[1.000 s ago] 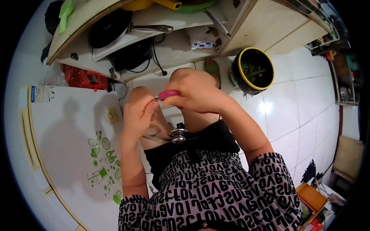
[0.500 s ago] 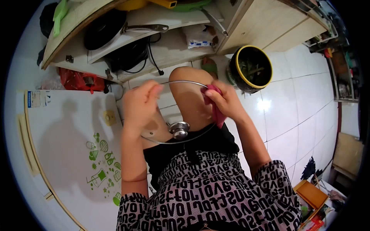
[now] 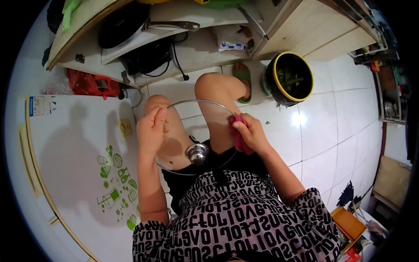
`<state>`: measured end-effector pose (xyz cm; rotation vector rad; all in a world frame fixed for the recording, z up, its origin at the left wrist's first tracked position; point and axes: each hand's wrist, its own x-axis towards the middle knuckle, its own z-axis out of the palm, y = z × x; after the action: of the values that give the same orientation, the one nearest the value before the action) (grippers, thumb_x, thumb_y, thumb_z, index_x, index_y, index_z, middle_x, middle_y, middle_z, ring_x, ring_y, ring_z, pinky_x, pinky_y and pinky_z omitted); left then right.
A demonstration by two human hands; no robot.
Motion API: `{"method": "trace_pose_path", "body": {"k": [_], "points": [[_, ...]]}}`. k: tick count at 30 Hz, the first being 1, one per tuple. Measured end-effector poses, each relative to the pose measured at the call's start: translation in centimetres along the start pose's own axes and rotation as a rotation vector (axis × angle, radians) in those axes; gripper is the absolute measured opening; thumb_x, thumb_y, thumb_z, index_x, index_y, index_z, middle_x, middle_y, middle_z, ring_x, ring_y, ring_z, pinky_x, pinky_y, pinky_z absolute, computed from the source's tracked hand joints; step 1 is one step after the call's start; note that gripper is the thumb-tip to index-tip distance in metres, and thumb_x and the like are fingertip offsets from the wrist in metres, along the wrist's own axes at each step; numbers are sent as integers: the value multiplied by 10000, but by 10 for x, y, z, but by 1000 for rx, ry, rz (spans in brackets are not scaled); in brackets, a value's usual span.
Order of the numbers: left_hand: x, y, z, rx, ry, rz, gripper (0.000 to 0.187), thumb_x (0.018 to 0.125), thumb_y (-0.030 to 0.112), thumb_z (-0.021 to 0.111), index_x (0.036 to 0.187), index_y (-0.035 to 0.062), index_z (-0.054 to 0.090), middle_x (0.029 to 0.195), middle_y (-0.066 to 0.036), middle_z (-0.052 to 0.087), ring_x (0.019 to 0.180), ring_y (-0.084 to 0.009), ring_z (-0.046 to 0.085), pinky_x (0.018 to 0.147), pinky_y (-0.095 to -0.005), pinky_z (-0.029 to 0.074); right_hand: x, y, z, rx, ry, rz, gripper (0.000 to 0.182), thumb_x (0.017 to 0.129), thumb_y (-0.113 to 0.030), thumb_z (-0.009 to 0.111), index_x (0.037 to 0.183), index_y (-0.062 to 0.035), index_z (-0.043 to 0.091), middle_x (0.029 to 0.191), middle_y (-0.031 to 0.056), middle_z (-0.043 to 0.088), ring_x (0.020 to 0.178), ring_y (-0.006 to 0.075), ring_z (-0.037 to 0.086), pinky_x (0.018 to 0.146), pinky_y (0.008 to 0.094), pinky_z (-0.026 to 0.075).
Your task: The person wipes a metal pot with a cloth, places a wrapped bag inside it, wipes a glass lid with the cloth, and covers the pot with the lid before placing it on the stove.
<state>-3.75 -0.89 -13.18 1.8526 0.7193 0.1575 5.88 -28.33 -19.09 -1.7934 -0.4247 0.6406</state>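
A round clear glass lid (image 3: 197, 153) with a metal rim and a shiny metal knob is held over my lap, knob facing up toward me. My left hand (image 3: 152, 129) is closed on the lid's left edge, thumb on top. At the opposite edge, my right hand (image 3: 251, 133) pinches the rim through a dark pink cloth (image 3: 241, 140), which hangs down beside the glass. My bare legs and black shorts show through the glass.
Ahead is an open cabinet with a black frying pan (image 3: 124, 26) and a black corded appliance (image 3: 150, 56). A yellow-rimmed bin (image 3: 276, 87) holding green scraps stands on the white tiles. A white fridge (image 3: 78, 166) with green stickers is at the left.
The lid has come slightly down and left, with its knob shifted left. Both hands, blurred before, are now sharper; my right hand with the cloth has lowered along the rim.
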Motion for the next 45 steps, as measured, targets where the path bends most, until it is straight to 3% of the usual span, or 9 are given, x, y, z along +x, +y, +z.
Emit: {"method": "trace_pose_path", "body": {"k": [7, 11, 17, 21, 27, 30, 33, 40, 45], "points": [[2, 21, -3, -31, -94, 111, 382, 988, 370, 562, 796, 41, 586, 643, 31, 528, 511, -51, 483, 474, -204, 403, 2, -32, -34, -27, 88, -136, 262, 892, -277, 681, 873, -18, 641, 742, 126, 581, 701, 272, 558, 662, 343, 468], [-10, 42, -1, -144, -114, 270, 314, 971, 268, 587, 794, 8, 591, 591, -33, 565, 539, -113, 598, 484, -254, 453, 30, -131, -72, -610, 4, -567, 278, 779, -311, 731, 825, -50, 647, 738, 83, 600, 743, 268, 581, 638, 356, 479], [-20, 99, 7, 265, -156, 483, 250, 943, 244, 592, 788, 49, 613, 592, -70, 601, 531, -248, 602, 495, -336, 444, 57, -170, -8, -653, -230, -904, 299, 727, -325, 747, 772, -52, 635, 737, 65, 602, 739, 279, 588, 634, 383, 498], [-5, 73, 16, 466, 54, 577, 242, 936, 261, 596, 787, 74, 632, 603, -65, 613, 539, -287, 586, 510, -367, 436, 71, -125, 8, -531, -68, -916, 316, 750, -334, 739, 779, -39, 629, 774, 83, 611, 742, 302, 587, 654, 397, 496], [22, 56, 21, 412, 33, 509, 270, 962, 306, 554, 823, 90, 639, 615, -59, 623, 549, -285, 602, 514, -378, 438, 10, -23, -23, -155, 99, -132, 278, 885, -273, 673, 810, -11, 617, 719, 142, 592, 668, 312, 578, 639, 377, 462], [27, 58, 27, 479, -18, 479, 289, 976, 317, 531, 821, 98, 639, 623, -47, 631, 559, -279, 615, 514, -370, 444, -12, -6, -19, 55, 154, -29, 274, 886, -264, 672, 805, -10, 609, 711, 144, 582, 661, 303, 568, 635, 372, 458], [28, 62, 35, 486, 145, 570, 292, 976, 326, 529, 819, 106, 640, 623, -39, 630, 566, -277, 618, 512, -364, 451, 2, -31, -25, -220, 227, -112, 256, 883, -254, 671, 813, -13, 621, 725, 146, 594, 696, 312, 586, 634, 382, 462], [16, 64, 44, 742, 119, 692, 304, 969, 361, 534, 806, 130, 645, 546, -61, 579, 510, -301, 586, 501, -373, 455, 63, -127, 1, -674, 127, -795, 201, 814, -226, 688, 865, -35, 650, 808, 103, 625, 781, 320, 581, 639, 386, 463], [19, 47, 34, 647, 108, 640, 261, 969, 268, 557, 818, 69, 630, 625, -106, 608, 579, -329, 608, 522, -379, 454, 61, -94, -3, -535, 106, -654, 269, 841, -317, 691, 807, -55, 642, 744, 114, 619, 751, 325, 599, 666, 419, 474]]}}
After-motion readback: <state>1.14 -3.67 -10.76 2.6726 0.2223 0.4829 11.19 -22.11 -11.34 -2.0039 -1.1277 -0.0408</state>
